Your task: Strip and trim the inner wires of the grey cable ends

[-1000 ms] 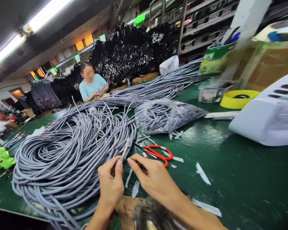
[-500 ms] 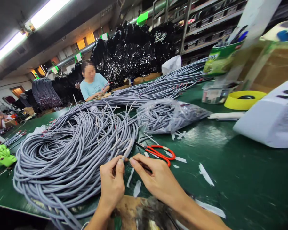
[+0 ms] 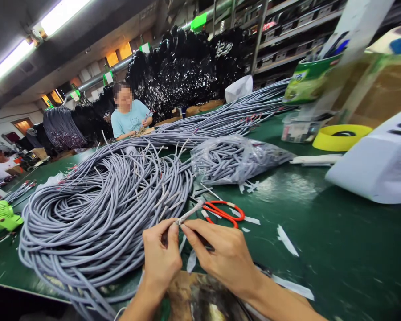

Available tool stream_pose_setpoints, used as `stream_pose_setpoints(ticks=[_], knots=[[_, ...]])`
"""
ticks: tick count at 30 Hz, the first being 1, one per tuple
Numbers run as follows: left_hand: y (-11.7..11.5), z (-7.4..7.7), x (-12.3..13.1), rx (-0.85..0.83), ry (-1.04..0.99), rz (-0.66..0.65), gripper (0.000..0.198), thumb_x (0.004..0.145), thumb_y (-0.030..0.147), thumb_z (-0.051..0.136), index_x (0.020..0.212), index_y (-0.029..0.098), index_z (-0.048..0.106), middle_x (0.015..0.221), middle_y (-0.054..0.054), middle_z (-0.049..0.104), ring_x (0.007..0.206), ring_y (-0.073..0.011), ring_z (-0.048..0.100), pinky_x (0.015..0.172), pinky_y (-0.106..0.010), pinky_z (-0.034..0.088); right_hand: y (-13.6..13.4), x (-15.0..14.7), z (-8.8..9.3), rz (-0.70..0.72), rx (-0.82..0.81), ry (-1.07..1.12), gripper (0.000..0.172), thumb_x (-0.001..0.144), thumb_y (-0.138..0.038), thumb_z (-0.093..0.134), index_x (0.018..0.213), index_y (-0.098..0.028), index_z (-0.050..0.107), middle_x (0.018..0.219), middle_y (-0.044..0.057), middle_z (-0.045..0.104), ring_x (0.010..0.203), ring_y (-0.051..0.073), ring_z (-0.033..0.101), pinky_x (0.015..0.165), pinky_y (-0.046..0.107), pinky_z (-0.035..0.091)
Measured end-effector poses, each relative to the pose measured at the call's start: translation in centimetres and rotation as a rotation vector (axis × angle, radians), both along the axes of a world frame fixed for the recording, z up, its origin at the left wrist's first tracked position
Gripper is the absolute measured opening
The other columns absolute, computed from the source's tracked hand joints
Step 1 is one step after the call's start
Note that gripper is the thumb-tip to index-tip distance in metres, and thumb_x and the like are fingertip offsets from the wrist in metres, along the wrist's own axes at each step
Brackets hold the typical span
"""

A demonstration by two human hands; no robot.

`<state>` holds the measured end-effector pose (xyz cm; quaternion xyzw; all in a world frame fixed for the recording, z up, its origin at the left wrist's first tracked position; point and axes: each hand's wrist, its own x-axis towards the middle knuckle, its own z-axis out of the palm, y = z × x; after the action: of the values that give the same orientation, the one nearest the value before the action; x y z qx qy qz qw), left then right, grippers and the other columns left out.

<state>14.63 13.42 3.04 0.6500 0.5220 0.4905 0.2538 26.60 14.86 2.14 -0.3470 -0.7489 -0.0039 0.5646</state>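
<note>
My left hand (image 3: 160, 256) and my right hand (image 3: 225, 256) meet at the near edge of a green table (image 3: 321, 249). Both pinch the end of one grey cable (image 3: 190, 214), whose tip sticks up and to the right from my fingertips. A big coil of grey cables (image 3: 96, 209) lies just left of my hands. Red-handled scissors (image 3: 222, 211) rest on the table just beyond my right hand. White paper strips (image 3: 285, 240) are scattered around them.
A clear bag of grey cable pieces (image 3: 235, 160) lies past the scissors. At right stand a white machine (image 3: 377, 162), a yellow ring (image 3: 341, 136) and a green tub (image 3: 305, 80). A person in a light-blue shirt (image 3: 130, 118) works across the table. A small green fan (image 3: 3, 216) sits far left.
The cable tip has swung from pointing upward to leaning right, toward the scissors. Both hands have shifted slightly right and stayed pinched on it.
</note>
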Motion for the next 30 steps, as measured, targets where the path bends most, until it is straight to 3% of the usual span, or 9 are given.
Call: stream_pose_setpoints(ticks=[5, 10, 18, 25, 27, 30], knots=[[0.08, 0.01, -0.24, 0.079, 0.007, 0.057, 0.027, 0.083, 0.022, 0.046, 0.087, 0.011, 0.070, 0.082, -0.011, 0.072, 0.074, -0.0199, 0.066, 0.071, -0.028, 0.052, 0.11, 0.01, 0.23, -0.033, 0.005, -0.078, 0.030, 0.089, -0.018, 0.038, 0.069, -0.016, 0.061, 0.060, 0.003, 0.068, 0.049, 0.012, 0.062, 0.048, 0.021, 0.041], [0.17, 0.23, -0.53, 0.138, 0.047, 0.125, 0.029, 0.084, 0.025, 0.045, 0.078, 0.012, 0.070, 0.065, -0.008, 0.068, 0.073, -0.0217, 0.065, 0.067, -0.028, 0.053, 0.59, 0.64, 0.59, -0.091, -0.101, -0.037, 0.029, 0.088, -0.023, 0.040, 0.071, -0.018, 0.062, 0.063, 0.002, 0.069, 0.050, 0.013, 0.063, 0.050, 0.021, 0.044], [-0.08, 0.18, -0.44, 0.146, 0.096, 0.085, 0.029, 0.084, 0.026, 0.045, 0.081, 0.012, 0.070, 0.059, -0.006, 0.064, 0.058, -0.0168, 0.060, 0.055, -0.023, 0.049, 0.44, 0.62, 0.63, 0.023, -0.200, 0.002, 0.029, 0.086, -0.024, 0.041, 0.070, -0.019, 0.064, 0.064, 0.002, 0.069, 0.053, 0.014, 0.063, 0.049, 0.021, 0.045], [-0.25, 0.24, -0.39, 0.260, 0.297, 0.105, 0.025, 0.083, 0.020, 0.046, 0.088, 0.011, 0.070, 0.057, -0.004, 0.060, 0.046, -0.0114, 0.048, 0.044, -0.022, 0.038, 0.60, 0.43, 0.85, 0.244, -0.543, 0.193, 0.034, 0.085, -0.031, 0.040, 0.065, -0.016, 0.063, 0.055, 0.001, 0.063, 0.048, 0.013, 0.058, 0.043, 0.020, 0.046], [-0.32, 0.18, -0.28, 0.281, 0.316, 0.106, 0.025, 0.083, 0.019, 0.046, 0.090, 0.011, 0.069, 0.061, -0.006, 0.063, 0.048, -0.0119, 0.051, 0.046, -0.022, 0.040, 0.45, 0.33, 0.85, 0.235, -0.514, 0.206, 0.033, 0.085, -0.030, 0.040, 0.066, -0.016, 0.063, 0.055, 0.001, 0.063, 0.048, 0.012, 0.058, 0.043, 0.019, 0.046], [-0.35, 0.09, -0.11, 0.239, 0.320, 0.106, 0.025, 0.083, 0.019, 0.046, 0.089, 0.012, 0.070, 0.059, -0.005, 0.065, 0.047, -0.0125, 0.054, 0.048, -0.022, 0.043, 0.04, 0.14, 0.65, 0.119, -0.284, 0.138, 0.028, 0.086, -0.022, 0.041, 0.069, -0.016, 0.064, 0.058, 0.002, 0.065, 0.046, 0.011, 0.058, 0.045, 0.019, 0.045]])
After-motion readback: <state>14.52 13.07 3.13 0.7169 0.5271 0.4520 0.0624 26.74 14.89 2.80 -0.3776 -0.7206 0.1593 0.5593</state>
